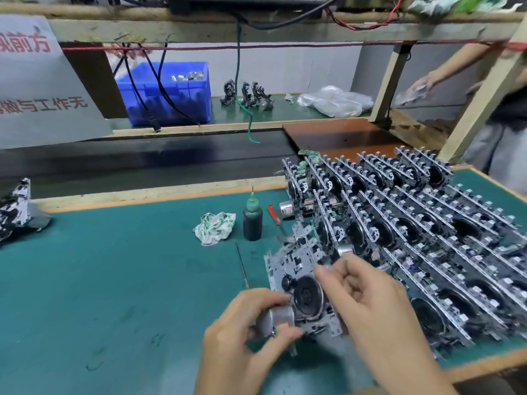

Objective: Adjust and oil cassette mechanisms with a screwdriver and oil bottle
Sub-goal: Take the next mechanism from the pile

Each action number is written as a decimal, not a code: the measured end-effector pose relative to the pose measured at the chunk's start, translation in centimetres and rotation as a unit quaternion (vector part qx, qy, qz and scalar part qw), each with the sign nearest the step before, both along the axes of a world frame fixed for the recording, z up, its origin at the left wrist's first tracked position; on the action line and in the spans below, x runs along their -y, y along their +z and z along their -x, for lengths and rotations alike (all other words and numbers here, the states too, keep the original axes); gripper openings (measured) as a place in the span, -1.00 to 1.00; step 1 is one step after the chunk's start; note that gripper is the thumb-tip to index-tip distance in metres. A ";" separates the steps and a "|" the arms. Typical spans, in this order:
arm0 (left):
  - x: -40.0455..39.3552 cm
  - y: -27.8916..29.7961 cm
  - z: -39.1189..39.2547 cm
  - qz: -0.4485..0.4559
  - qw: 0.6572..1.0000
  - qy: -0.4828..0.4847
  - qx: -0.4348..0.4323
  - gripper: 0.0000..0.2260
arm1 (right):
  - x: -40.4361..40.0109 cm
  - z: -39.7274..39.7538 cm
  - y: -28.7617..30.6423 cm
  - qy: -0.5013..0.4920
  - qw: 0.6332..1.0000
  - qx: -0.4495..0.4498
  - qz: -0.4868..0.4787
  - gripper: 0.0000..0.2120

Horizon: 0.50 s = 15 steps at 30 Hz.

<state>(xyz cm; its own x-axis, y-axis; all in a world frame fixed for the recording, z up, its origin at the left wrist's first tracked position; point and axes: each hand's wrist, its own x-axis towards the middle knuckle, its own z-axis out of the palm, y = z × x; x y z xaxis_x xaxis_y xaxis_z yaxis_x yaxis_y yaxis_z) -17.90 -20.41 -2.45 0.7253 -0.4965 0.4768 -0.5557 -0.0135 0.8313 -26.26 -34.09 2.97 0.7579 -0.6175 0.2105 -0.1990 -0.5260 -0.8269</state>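
A cassette mechanism [302, 283] with a black flywheel is held above the green mat. My left hand [251, 334] grips its silver motor at the lower left corner. My right hand [368, 297] holds the mechanism's right side, fingers curled over its top edge. A dark oil bottle [252, 220] with a green needle cap stands upright beyond the mechanism. A red-handled screwdriver [274, 214] lies to the right of the bottle. A thin metal rod [242, 266] lies on the mat in front of the bottle.
Several rows of cassette mechanisms [413, 223] stand packed on the right of the mat. A crumpled cloth [215, 228] lies left of the bottle. A blue bin [168, 92] sits on the far shelf. Another person [484, 89] stands at the far right.
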 end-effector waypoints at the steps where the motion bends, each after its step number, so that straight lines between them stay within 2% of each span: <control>1: 0.6 -0.2 0.6 -0.023 0.999 -0.034 0.027 -0.73 | 0.6 0.8 0.3 -0.003 1.000 -0.022 0.022 -0.61; 4: 2.5 -1.1 1.9 -0.110 0.976 -0.097 0.163 -0.73 | 2.2 2.6 0.5 -0.019 0.990 -0.097 0.105 -0.66; 6: 3.7 -1.2 2.4 -0.173 0.955 -0.113 0.212 -0.73 | 3.0 3.1 0.1 -0.037 0.979 -0.134 0.152 -0.65; 8: 5.0 -1.5 2.8 -0.203 0.946 -0.104 0.230 -0.72 | 3.5 3.3 -0.4 -0.052 0.967 -0.164 0.188 -0.64; 11: 6.6 -1.6 3.1 -0.271 0.927 -0.098 0.239 -0.48 | 3.6 3.2 -0.6 -0.081 0.959 -0.159 0.218 -0.69; 15: 7.5 -1.2 3.2 -0.344 0.906 -0.070 0.238 -0.53 | 4.1 2.9 -0.3 -0.087 0.954 -0.192 0.216 -0.66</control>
<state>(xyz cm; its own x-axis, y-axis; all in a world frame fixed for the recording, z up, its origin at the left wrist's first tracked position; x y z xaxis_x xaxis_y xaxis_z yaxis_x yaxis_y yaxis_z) -21.07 -27.95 -3.63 0.4263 -0.8657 0.2622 -0.8850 -0.3391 0.3191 -29.12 -38.22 2.71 0.7245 -0.6592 0.2014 -0.5579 -0.7324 -0.3903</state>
